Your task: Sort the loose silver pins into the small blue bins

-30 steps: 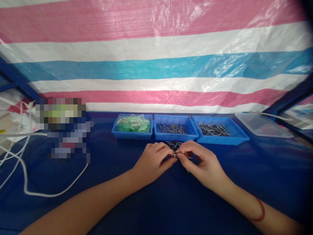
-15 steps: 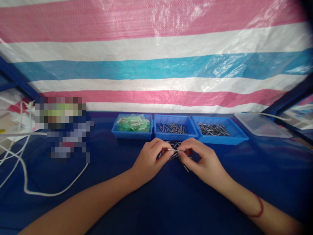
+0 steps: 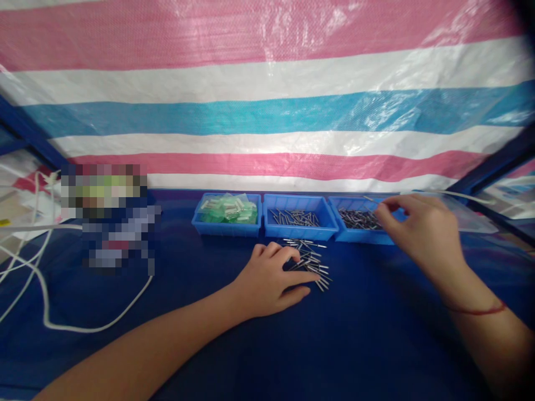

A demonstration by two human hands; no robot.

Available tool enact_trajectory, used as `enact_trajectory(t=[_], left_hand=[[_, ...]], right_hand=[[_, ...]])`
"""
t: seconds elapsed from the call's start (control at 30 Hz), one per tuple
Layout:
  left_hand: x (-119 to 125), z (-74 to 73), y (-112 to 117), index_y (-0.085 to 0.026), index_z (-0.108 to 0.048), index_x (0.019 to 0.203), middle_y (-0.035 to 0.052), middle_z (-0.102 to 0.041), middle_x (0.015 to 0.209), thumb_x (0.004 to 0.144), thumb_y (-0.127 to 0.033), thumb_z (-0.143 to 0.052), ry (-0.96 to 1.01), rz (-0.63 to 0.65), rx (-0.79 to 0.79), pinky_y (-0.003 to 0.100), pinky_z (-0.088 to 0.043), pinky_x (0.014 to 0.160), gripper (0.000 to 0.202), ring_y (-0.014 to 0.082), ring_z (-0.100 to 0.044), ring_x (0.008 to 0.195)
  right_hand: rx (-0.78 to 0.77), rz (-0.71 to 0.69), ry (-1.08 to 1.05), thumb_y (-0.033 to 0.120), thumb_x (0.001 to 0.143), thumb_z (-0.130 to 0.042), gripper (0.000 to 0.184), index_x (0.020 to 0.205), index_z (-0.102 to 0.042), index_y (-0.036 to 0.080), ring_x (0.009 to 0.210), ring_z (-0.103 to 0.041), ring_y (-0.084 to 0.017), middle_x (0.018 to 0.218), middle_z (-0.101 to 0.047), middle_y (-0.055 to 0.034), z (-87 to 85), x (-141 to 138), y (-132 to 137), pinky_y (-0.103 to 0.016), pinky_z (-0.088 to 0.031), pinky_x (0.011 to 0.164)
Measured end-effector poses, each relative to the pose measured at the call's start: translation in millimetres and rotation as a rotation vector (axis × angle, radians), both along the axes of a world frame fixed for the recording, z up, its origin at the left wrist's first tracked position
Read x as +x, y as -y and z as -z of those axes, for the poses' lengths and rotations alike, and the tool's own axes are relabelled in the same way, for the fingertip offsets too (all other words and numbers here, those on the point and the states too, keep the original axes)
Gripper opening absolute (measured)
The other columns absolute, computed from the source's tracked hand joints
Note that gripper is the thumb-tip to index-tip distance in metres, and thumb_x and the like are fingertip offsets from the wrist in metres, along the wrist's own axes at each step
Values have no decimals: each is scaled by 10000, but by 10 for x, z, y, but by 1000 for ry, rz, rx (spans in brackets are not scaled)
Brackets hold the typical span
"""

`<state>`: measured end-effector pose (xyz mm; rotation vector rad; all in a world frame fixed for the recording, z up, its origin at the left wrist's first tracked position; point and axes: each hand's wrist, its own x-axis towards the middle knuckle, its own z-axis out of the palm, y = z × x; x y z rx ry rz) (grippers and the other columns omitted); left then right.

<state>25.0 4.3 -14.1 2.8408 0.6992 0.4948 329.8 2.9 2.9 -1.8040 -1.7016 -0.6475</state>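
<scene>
My left hand [image 3: 267,281] rests over a loose pile of thin metal rods [image 3: 307,260] on the blue table. Its fingers are apart, with the index fingertip at the pile's right side. Above the right blue bin [image 3: 380,236], which holds dark metal rods [image 3: 359,219], my right hand [image 3: 430,228] is closed in a pinch. A slim metal rod [image 3: 368,199] sticks out to the left of its fingertips. The right part of that bin is hidden behind my hand.
A middle blue bin [image 3: 301,232] contains metal rods, and a left blue bin [image 3: 225,229] holds green and clear packets. White cables [image 3: 96,329] run along the left. A clear plastic lid [image 3: 476,220] lies right. Striped sheeting [image 3: 259,120] hangs behind.
My hands have parted. The right one has moved right and up to the right bin with a metal rod; the left one has let go and spread its fingers over the pile.
</scene>
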Motion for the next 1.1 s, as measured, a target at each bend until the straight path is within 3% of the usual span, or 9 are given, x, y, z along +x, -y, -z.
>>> enact_trajectory(t=[0.17, 0.37, 0.6, 0.9, 1.1], left_hand=[[0, 11, -5, -333, -641, 1146, 36, -587, 1105, 926, -412, -487, -23, -26, -8, 343, -303, 762, 280, 205, -493, 956], [7, 5, -2, -258, -675, 1015, 20, -639, 985, 920, -350, -530, 14, -61, -48, 335, -283, 744, 197, 177, -516, 885], [26, -13, 6, -226, -647, 1010, 23, -672, 947, 951, -244, -475, -17, -116, 2, 345, -273, 740, 183, 167, -537, 836], [33, 49, 20, -223, -559, 1186, 36, -658, 962, 973, -213, -421, 0, -174, 51, 352, -292, 728, 254, 182, -546, 848], [29, 45, 19, -225, -569, 1144, 32, -648, 992, 970, -185, -412, 81, -171, 12, 356, -338, 763, 238, 191, -553, 885]], right_hand=[[32, 58, 67, 311, 849, -540, 217, 899, -669, 144, 866, -601, -325, 837, -650, -165, 94, 50, -34, -465, -399, 813], [68, -169, -63, 308, 841, -588, 215, 1002, -653, 181, 936, -581, -302, 961, -637, -141, -1, -414, 95, -465, -389, 860], [-70, -462, -135, 252, 837, -589, 168, 988, -649, 205, 971, -550, -281, 970, -634, -96, 70, -849, 226, -455, -428, 865], [-264, -653, -206, 223, 854, -573, 151, 974, -658, 194, 931, -568, -243, 958, -647, -96, 157, -1039, 277, -427, -476, 825], [-320, -742, -252, 220, 881, -553, 107, 860, -657, 208, 853, -586, -215, 898, -671, -72, 124, -1067, 292, -400, -483, 776]])
